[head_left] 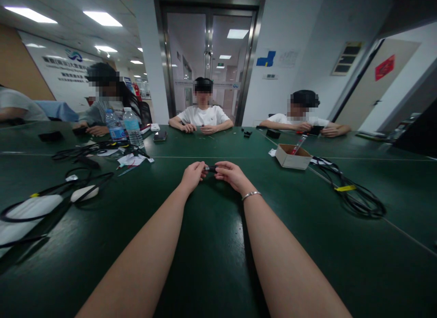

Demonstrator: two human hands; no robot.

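Observation:
Just above the green table [211,245], both my arms reach forward and my hands meet in front of me. Between them is a short black cylindrical piece [211,169] with a shiny metal end on the left, too small to name. My left hand [193,176] pinches the metal end with thumb and fingers. The black end sits in the fingertips of my right hand [234,176], whose wrist wears a silver bangle [251,195]. Fingers partly hide both ends of the piece.
To the right are an open cardboard box [293,162] and a coiled black cable [363,204]. Cables [80,186], paper scraps [131,160] and water bottles [133,129] lie or stand on the left. Across the table a person [205,117] sits, with others on both sides.

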